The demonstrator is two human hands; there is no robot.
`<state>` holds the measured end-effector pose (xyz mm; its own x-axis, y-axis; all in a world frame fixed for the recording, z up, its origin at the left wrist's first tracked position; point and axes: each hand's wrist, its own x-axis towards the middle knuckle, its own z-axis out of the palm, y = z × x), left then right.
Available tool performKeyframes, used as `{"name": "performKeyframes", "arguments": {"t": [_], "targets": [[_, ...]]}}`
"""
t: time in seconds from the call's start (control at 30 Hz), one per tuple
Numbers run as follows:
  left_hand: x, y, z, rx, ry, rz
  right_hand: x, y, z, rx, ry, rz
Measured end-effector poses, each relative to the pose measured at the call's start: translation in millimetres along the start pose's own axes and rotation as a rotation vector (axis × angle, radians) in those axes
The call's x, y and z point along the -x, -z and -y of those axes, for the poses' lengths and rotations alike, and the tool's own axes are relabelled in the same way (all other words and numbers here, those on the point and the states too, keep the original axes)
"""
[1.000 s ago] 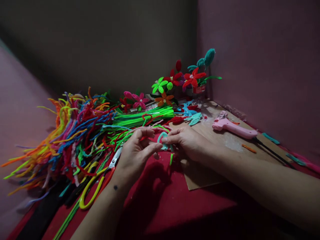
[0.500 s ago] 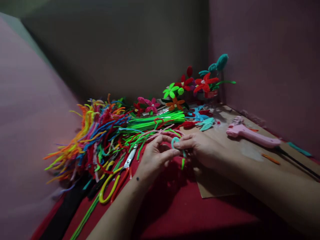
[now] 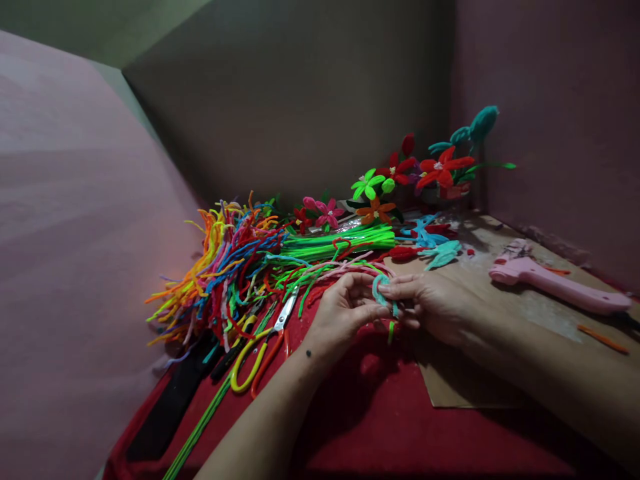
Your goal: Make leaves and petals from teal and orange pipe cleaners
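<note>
A light teal pipe cleaner [image 3: 379, 291], bent into a loop, is held between my two hands over the red cloth. My left hand [image 3: 353, 300] pinches it from the left with thumb and fingers. From the right, my right hand [image 3: 425, 300] grips it between thumb and forefinger, its other fingers curled beneath. A short bright green piece [image 3: 391, 332] shows just below the loop; whether it is joined to it I cannot tell. Behind my hands lie loose pink and green pipe cleaners [image 3: 345, 267].
Left of my hands are scissors [image 3: 255, 360] with yellow and red handles and a big heap of coloured pipe cleaners [image 3: 215, 273]. A pink glue gun [image 3: 555, 283] rests on cardboard [image 3: 450, 380] at right. Pipe-cleaner flowers [image 3: 443, 167] stand at the back, beside a green bundle [image 3: 345, 241].
The view has swung left, so everything sits farther right in the picture. Both hands still hold the teal pipe cleaner, and its loop now shows more openly.
</note>
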<state>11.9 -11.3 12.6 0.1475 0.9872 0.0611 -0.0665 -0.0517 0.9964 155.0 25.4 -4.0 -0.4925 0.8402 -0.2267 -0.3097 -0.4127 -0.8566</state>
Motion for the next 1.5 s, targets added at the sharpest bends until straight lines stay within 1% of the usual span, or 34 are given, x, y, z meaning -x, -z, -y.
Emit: {"name": "performKeyframes", "arguments": {"t": [0.07,0.27,0.53,0.6,0.73,0.8,0.97,1.13,1.27,1.4,1.43,1.5], "targets": [[0.6,-1.1,1.4,0.002,0.023,-0.006,-0.9,1.2,0.0,-0.003,0.013,0.004],[3.3,-4.4,1.0,-0.016,0.098,0.048,0.7,-1.1,3.5,-0.014,0.033,0.011],[3.4,0.4,0.3,-0.024,0.153,0.092,1.5,-4.5,6.4,-0.075,0.04,0.001],[3.3,0.5,-0.8,-0.065,0.15,0.086,2.0,-4.3,6.1,-0.071,0.053,-0.002],[2.4,0.1,-1.7,-0.138,0.164,0.018,2.9,-3.4,4.7,-0.034,0.093,-0.006],[1.8,0.0,-0.8,-0.146,0.179,0.005,2.7,-2.4,3.8,-0.007,0.105,-0.014],[0.8,-0.2,1.3,-0.151,0.205,0.03,1.1,-1.4,3.6,0.05,0.215,-0.035],[0.1,1.5,-3.2,-0.126,0.273,0.052,1.1,-4.3,3.8,0.022,0.232,-0.065],[0.9,2.6,-5.3,-0.123,0.3,0.069,3.9,-4.6,5.0,0.14,0.233,-0.112],[3.0,1.6,-3.2,-0.109,0.278,0.057,5.9,-4.1,7.5,0.301,0.325,-0.187],[3.3,1.6,-2.4,-0.102,0.256,0.054,5.6,-4.0,7.9,0.323,0.352,-0.192],[3.4,2.4,-1.2,-0.078,0.219,0.043,4.4,-4.0,8.5,0.318,0.37,-0.161]]}}
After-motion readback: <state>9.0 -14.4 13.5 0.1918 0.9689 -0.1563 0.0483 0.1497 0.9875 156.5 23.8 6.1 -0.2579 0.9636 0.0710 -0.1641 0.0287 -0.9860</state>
